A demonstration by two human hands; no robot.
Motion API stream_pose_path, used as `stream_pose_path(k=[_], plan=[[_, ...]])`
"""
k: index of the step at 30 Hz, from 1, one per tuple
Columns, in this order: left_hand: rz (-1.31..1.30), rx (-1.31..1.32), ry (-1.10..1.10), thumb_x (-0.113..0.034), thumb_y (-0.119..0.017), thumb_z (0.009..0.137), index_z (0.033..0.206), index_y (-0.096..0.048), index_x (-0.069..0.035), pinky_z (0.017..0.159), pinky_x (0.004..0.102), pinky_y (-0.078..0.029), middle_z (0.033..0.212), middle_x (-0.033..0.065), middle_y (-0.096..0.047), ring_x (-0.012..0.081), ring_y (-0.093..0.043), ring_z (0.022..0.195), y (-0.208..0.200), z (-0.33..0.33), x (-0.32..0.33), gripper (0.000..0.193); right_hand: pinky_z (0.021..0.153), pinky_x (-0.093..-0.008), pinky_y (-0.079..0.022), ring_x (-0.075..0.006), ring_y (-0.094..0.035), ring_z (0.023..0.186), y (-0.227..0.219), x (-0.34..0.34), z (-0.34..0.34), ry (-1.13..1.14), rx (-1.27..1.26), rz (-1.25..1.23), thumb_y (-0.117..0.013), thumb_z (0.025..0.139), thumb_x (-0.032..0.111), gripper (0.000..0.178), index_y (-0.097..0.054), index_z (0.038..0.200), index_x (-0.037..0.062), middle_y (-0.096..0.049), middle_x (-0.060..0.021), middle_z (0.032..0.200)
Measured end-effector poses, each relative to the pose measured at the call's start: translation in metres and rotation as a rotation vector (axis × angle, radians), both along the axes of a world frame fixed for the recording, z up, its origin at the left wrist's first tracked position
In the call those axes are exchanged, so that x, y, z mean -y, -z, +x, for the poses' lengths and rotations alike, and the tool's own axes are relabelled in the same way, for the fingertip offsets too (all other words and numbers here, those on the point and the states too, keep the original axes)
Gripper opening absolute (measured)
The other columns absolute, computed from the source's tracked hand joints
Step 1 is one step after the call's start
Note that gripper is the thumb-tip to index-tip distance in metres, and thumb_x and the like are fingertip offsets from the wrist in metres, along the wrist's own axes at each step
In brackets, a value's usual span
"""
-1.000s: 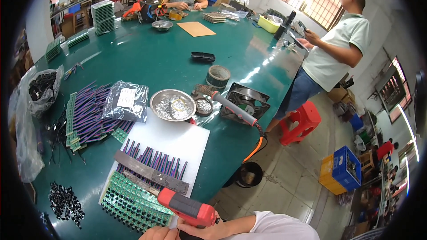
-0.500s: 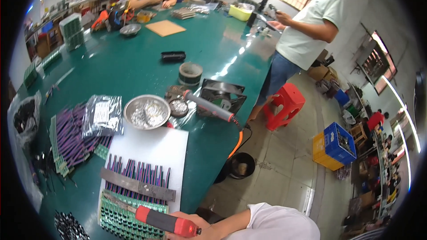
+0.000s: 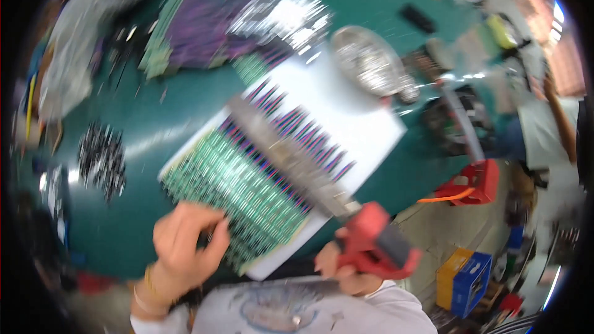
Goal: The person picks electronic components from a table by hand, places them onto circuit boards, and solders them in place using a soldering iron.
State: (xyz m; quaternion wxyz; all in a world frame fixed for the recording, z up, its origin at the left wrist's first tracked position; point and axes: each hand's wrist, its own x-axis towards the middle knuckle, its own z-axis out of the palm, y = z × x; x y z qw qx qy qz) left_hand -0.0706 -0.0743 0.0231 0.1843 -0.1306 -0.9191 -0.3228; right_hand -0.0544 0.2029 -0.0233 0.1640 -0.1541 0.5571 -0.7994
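My right hand [image 3: 337, 266] is closed round a red and black pistol-shaped soldering gun [image 3: 383, 241], beside the lower end of a flat metal bar [image 3: 281, 154]. That bar lies across the coloured wires [image 3: 303, 127] of several green circuit boards [image 3: 229, 179], set in rows on a white board [image 3: 368, 127]. At the near left edge of the circuit boards, my left hand [image 3: 189, 238] has thumb and forefinger brought together in a pinch. Motion blur hides anything small between those fingertips. Small dark parts line the near side of the boards.
A pile of small black parts [image 3: 102, 161] lies on the left. Farther back are bundled wired boards [image 3: 201, 25], a silvery bag [image 3: 284, 18] and a metal bowl [image 3: 368, 62] of shiny scraps. A fan [image 3: 458, 117] and red stool [image 3: 476, 182] are on the right.
The view has swung down and turned toward the boards. My left hand has come into view at their near edge. The soldering gun is now right of the boards, away from their left side.
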Motion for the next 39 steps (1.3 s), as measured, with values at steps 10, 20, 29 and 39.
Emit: stream_pose_path(k=[10,20,29,39], plan=[[0.202,0.056,-0.080,0.010,-0.070,0.069,0.085,-0.061,0.002,0.051,0.0231,-0.046,0.074,0.0092,-0.061,0.0149,-0.058,0.059,0.018,-0.008,-0.007,0.019,0.042,-0.0316,-0.045,-0.0174,-0.050,0.039,0.016,-0.003,-0.005,0.148,0.005,-0.090,-0.063,0.084,0.051,0.077,-0.031,0.133,0.0014,-0.052,-0.0071,0.052],[0.118,0.055,-0.128,0.010,-0.070,0.070,0.084,-0.061,0.002,0.050,0.0219,-0.047,0.073,0.0082,-0.061,0.0129,-0.059,0.059,0.021,-0.002,-0.011,0.018,0.043,-0.0307,-0.046,-0.0157,-0.052,0.041,0.006,-0.001,0.007,0.095,-0.012,-0.089,-0.060,0.083,0.057,0.078,-0.034,0.127,-0.0013,-0.053,-0.0040,0.054],[0.075,0.050,-0.135,0.010,-0.070,0.070,0.084,-0.062,0.002,0.049,0.0215,-0.045,0.073,0.0076,-0.060,0.0121,-0.056,0.057,0.022,-0.007,-0.012,0.019,0.043,-0.0296,-0.047,-0.0153,-0.053,0.041,0.016,-0.023,0.003,-0.045,0.086,-0.066,-0.062,0.078,0.063,0.081,-0.039,0.122,-0.0013,-0.052,-0.0017,0.053],[0.087,-0.011,-0.105,0.011,-0.070,0.068,0.085,-0.061,0.002,0.048,0.0207,-0.042,0.071,0.0071,-0.060,0.0111,-0.053,0.056,0.026,-0.006,-0.011,0.021,0.044,-0.0306,-0.047,-0.0160,-0.052,0.040,0.022,-0.035,0.008,-0.158,0.192,-0.083,-0.064,0.075,0.067,0.081,-0.044,0.116,-0.0009,-0.051,0.0002,0.051]])
